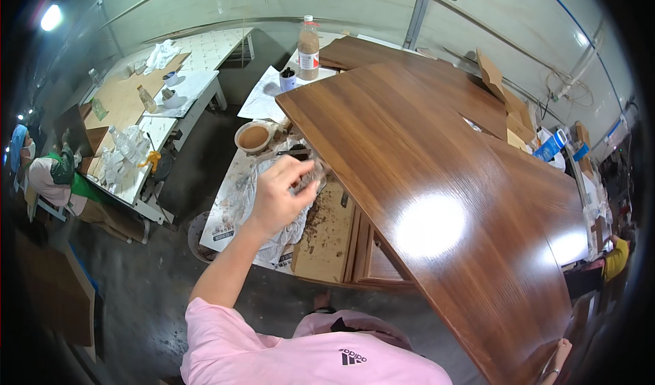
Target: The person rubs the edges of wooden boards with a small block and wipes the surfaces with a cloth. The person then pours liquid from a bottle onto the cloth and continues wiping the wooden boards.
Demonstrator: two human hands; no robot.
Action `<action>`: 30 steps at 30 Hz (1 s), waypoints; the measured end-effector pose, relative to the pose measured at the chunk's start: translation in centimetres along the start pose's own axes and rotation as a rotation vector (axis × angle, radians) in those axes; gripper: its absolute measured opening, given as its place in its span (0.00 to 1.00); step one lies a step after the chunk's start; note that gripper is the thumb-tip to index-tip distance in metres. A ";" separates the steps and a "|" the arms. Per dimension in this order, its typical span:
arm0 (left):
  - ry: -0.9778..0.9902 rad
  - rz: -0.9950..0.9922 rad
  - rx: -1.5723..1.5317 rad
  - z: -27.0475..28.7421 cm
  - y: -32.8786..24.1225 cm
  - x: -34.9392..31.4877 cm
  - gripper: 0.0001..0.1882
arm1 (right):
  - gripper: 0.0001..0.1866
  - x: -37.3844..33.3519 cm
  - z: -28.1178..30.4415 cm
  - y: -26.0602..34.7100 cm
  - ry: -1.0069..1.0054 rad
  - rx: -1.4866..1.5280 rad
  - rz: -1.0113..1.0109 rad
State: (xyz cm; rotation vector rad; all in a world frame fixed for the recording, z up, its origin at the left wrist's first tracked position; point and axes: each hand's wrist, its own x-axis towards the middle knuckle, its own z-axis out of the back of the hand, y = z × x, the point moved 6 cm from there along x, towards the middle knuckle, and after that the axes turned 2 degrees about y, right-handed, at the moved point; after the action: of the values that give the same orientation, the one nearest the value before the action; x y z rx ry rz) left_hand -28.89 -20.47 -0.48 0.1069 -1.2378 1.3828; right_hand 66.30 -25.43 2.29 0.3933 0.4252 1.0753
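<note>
A large glossy brown wooden panel (382, 146) lies slantwise in front of me, its near end reaching past the table. My left hand (283, 190) is at the panel's left edge, fingers pinched round a small greyish crumpled pad (312, 175); its exact kind is unclear. Down at the near right corner, my right hand (557, 360) grips the panel's edge, its fingers partly hidden. Beside my left hand are a crumpled plastic sheet (251, 197) and a bowl of brown paste (253, 138). Under the panel sits a stained light board (326, 238).
A bottle of brown material (308, 49) and a small dark-stained cup (287, 79) stand behind the panel. More brown panels (437, 75) lie beyond. A bucket (200, 236) stands on the floor. Left, a person in pink (51, 177) sits by another worktable (194, 78); a yellow sleeve (615, 259) shows right.
</note>
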 end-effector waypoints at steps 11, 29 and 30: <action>0.096 -0.112 -0.097 -1.3 -4.1 -2.1 0.12 | 0.15 2.4 1.0 -1.9 -0.023 -0.093 0.082; -0.010 0.132 -0.025 -1.2 -5.9 -2.2 0.12 | 0.17 3.1 -1.4 -2.4 -0.046 0.208 0.170; 0.092 0.089 -0.086 -2.2 -7.4 -3.0 0.12 | 0.17 2.9 -1.5 -2.5 -0.069 0.229 0.167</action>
State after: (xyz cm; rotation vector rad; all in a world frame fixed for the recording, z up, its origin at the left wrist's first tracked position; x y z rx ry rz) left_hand -21.13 -23.10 0.82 -0.0721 -1.2357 1.3932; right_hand 68.64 -23.76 -0.67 0.6765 0.4618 1.1752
